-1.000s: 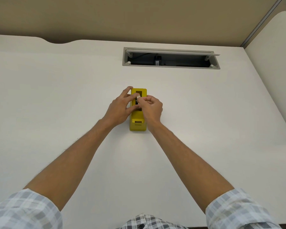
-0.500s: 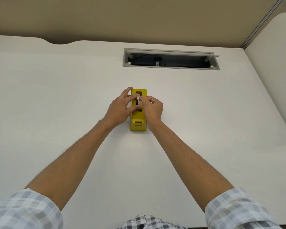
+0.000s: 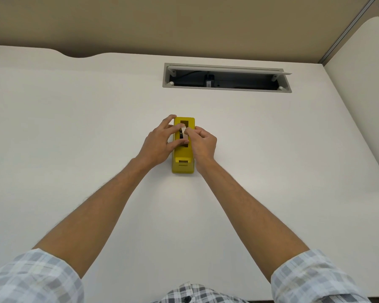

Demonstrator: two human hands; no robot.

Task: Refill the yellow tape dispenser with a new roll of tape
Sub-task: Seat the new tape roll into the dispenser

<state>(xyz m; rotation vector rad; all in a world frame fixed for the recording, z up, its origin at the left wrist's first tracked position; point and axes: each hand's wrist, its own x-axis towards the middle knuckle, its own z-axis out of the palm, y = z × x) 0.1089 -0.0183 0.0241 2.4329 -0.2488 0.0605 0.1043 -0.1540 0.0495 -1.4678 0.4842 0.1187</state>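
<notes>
The yellow tape dispenser (image 3: 183, 158) stands on the white desk (image 3: 74, 132), its cutter end toward me. A tape roll (image 3: 182, 133) sits edge-up in the dispenser's top slot, mostly hidden by fingers. My left hand (image 3: 159, 143) is against the dispenser's left side, with its thumb and fingers on the roll. My right hand (image 3: 202, 143) is at the right side and pinches the roll's pale rim with its curled fingers.
An open grey cable tray (image 3: 227, 78) is sunk into the desk behind the dispenser, with a dark plug inside. A beige partition rises at the back. A second white desk surface (image 3: 363, 101) adjoins on the right.
Both hands stay at the dispenser. The fingers have shifted slightly on the roll, and more of its pale rim shows above the slot.
</notes>
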